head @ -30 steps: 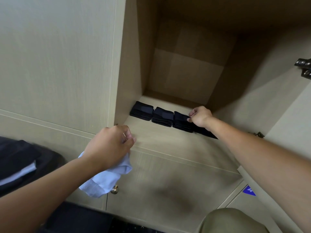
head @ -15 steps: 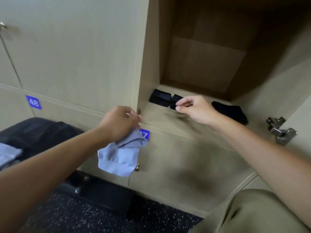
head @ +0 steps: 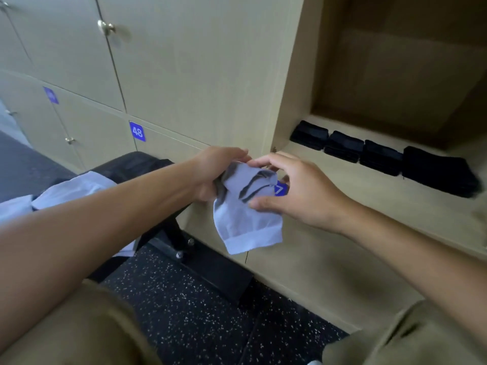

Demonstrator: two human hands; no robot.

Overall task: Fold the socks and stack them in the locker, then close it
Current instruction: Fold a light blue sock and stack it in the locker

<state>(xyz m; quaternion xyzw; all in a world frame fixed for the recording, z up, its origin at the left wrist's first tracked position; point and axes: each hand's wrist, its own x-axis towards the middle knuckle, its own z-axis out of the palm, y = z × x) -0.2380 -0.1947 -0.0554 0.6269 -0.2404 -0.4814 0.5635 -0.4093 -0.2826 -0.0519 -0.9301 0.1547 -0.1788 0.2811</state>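
**Pale blue sock in hand, fold not yet made**

The pale blue sock [head: 245, 214] hangs in mid-air in front of the locker bank, just below and left of the open locker [head: 297, 101], its cuff end drooping toward 6 o'clock. It is bunched at the top, not flat.

Your left hand [head: 213, 175] grips the bunched upper part from the 9 o'clock side, fingers curled round the fabric. Your right hand [head: 297, 191] comes in from 3 o'clock: the thumb presses the sock's middle, the fingers arch over the top edge. It reads as a light pinch, not a full grasp.

On the locker shelf, toward 2 o'clock from the hands, four dark folded socks [head: 382, 156] lie in a row, touching side by side; the rightmost bundle looks looser and larger.

More pale fabric [head: 76, 188] lies on the black bench [head: 137, 162] at 9 o'clock, likely further socks to do.

Judgement: step in hand is folding this sock. Next move calls for smoothing the bunch, then doubling it over before it goes on the shelf. The door is not in view.
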